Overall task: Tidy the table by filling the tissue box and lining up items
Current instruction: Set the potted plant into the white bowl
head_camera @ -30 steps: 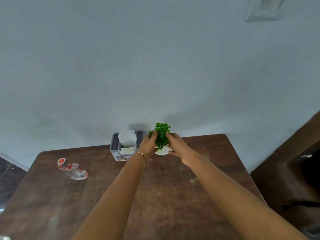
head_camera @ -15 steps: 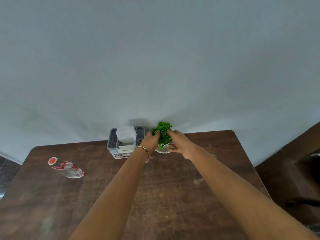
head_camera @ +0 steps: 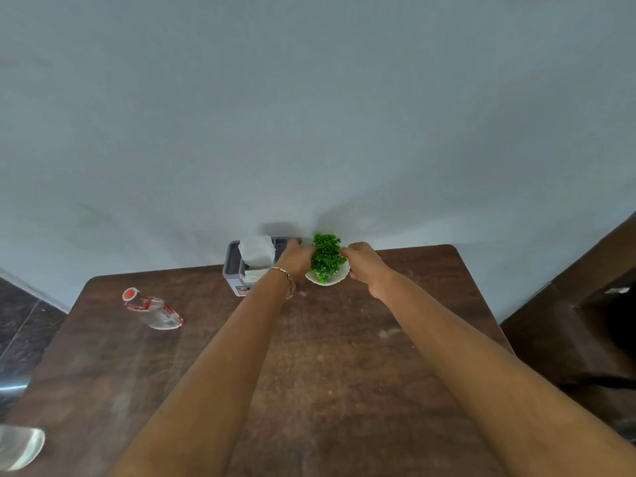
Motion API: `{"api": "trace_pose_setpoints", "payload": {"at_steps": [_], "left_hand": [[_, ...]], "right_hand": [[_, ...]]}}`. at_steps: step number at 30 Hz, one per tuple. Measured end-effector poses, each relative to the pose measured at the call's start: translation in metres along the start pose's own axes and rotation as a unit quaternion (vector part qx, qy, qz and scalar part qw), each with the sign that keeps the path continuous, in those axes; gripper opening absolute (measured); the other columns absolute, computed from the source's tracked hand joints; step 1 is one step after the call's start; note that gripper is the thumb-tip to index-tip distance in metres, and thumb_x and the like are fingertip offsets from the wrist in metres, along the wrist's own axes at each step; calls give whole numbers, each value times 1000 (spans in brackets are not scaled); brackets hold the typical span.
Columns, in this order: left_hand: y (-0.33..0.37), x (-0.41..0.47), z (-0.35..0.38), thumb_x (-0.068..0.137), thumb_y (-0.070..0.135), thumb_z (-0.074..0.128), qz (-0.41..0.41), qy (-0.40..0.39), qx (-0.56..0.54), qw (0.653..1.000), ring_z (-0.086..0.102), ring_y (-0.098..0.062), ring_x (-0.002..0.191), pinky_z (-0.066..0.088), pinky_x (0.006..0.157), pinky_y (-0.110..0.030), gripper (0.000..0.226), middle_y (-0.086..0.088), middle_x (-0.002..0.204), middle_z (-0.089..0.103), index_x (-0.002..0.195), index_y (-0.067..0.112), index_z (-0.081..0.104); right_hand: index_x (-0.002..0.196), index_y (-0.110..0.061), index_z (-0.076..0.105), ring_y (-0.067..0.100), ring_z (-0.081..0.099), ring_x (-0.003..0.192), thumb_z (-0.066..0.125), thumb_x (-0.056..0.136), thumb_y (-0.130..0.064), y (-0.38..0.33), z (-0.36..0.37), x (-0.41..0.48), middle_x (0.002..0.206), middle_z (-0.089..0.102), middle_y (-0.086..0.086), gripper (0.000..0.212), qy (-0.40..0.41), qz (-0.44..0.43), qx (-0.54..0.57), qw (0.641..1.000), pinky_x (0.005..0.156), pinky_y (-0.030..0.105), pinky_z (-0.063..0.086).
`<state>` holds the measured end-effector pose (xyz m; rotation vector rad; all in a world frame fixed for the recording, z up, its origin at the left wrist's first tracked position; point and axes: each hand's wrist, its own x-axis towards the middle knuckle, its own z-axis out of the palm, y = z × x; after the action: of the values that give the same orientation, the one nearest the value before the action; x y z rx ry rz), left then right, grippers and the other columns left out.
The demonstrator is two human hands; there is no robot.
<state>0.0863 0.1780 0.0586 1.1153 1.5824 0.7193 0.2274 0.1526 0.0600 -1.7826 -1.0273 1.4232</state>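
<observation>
Since 0.5 s ago both hands have slid apart a bit, so more of the plant's white pot (head_camera: 327,277) shows between them, and the pot now looks set on the table (head_camera: 344,356) near its far edge, right by the wall (head_camera: 309,115). Left hand (head_camera: 295,259) is on the left side of the green foliage (head_camera: 326,258), fingers curled loosely against the leaves and reaching toward the back; can't tell if it's really gripping or just touching. Thin bracelet (head_camera: 287,280) sits on that wrist. Right hand (head_camera: 364,265) is on the pot's right side, fingertips at the foliage, thumb side near the rim; looks like a light hold on the plant, but how firm it is isn't clear. Grey tissue box (head_camera: 234,266) stands just left of the left hand, also at the far edge against the wall, w/ a white tissue (head_camera: 256,251) sticking up out of the top and more white sheets folded at its front. Box and pot are side by side, w/ the left hand between them. Clear bottle (head_camera: 153,309) w/ red cap and red label lies on its side well to the left, cap pointing toward the far-left corner. Clear glassy object (head_camera: 19,447) is cut off at the near-left edge; can't tell what it is. Dark furniture shows off to the right of the table.
</observation>
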Motion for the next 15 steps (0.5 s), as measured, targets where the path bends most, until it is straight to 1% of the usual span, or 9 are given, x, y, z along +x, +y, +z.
{"api": "trace_pose_setpoints", "payload": {"at_steps": [2, 5, 7, 8, 9, 10, 11, 13, 15], "left_hand": [[1, -7, -5, 90, 27, 51, 3, -7, -2, 1000, 57, -35, 114, 49, 95, -46, 55, -18, 133, 53, 137, 4, 36], [-14, -10, -10, 76, 42, 54, -1, -27, -5, 1000, 56, -47, 108, 53, 85, -57, 75, -26, 130, 51, 137, 3, 35], [-22, -31, -9, 71, 44, 54, -5, -34, 3, 999, 57, -43, 88, 56, 74, -53, 77, -33, 114, 54, 129, -4, 42], [-23, -48, -9, 74, 42, 55, 0, -34, 12, 999, 55, -37, 82, 56, 70, -49, 72, -35, 109, 55, 125, -7, 46], [-23, -67, -9, 79, 39, 56, 3, -30, 20, 999, 54, -32, 82, 54, 64, -43, 65, -33, 103, 57, 122, -9, 49], [-24, -82, -8, 86, 35, 55, 5, -24, 30, 999, 55, -29, 82, 49, 59, -34, 56, -25, 98, 58, 121, -8, 52], [-28, -97, -7, 91, 32, 53, 5, -23, 36, 999, 55, -25, 80, 43, 56, -28, 48, -18, 98, 57, 122, -4, 53], [-41, -124, -2, 94, 29, 52, 2, -25, 40, 999, 52, -16, 80, 40, 57, -25, 40, -8, 103, 55, 125, 4, 52], [-65, -150, 4, 94, 25, 53, -2, -14, 55, 998, 52, -12, 79, 41, 60, -22, 37, -4, 102, 55, 126, 7, 49]], "right_hand": [[123, -12, 48, 19, 48, 104, 54, 89, -32, 2, -5, -12, 112, 46, 4, 40, 5, -11, 2, 1000, 102, 39, 44], [123, -7, 51, 17, 47, 92, 52, 92, -26, 10, -10, -35, 99, 48, 5, 37, 7, -11, 6, 1000, 104, 45, 44], [100, -13, 54, 15, 47, 82, 52, 94, -23, 19, -13, -56, 85, 48, 3, 13, -2, -13, 12, 1000, 95, 40, 50], [92, -15, 55, 14, 47, 76, 52, 94, -22, 24, -13, -66, 79, 45, 3, 8, -9, -12, 8, 1000, 88, 39, 52], [95, -11, 58, 15, 49, 72, 53, 94, -22, 30, -13, -78, 77, 47, 5, 12, -17, -18, 3, 1000, 86, 38, 53], [108, -3, 59, 17, 55, 78, 53, 94, -22, 37, -13, -85, 83, 54, 10, 24, -20, -24, 1, 1000, 93, 40, 51], [120, -1, 55, 21, 60, 93, 53, 94, -22, 45, -11, -94, 99, 60, 16, 34, -26, -24, -5, 999, 98, 41, 48], [127, -10, 49, 22, 57, 111, 52, 95, -25, 62, -8, -110, 123, 57, 13, 36, -49, -13, -25, 998, 99, 37, 46], [130, -11, 48, 23, 55, 116, 51, 95, -27, 79, -2, -123, 128, 55, 11, 39, -79, -5, -50, 996, 99, 37, 46]]}}
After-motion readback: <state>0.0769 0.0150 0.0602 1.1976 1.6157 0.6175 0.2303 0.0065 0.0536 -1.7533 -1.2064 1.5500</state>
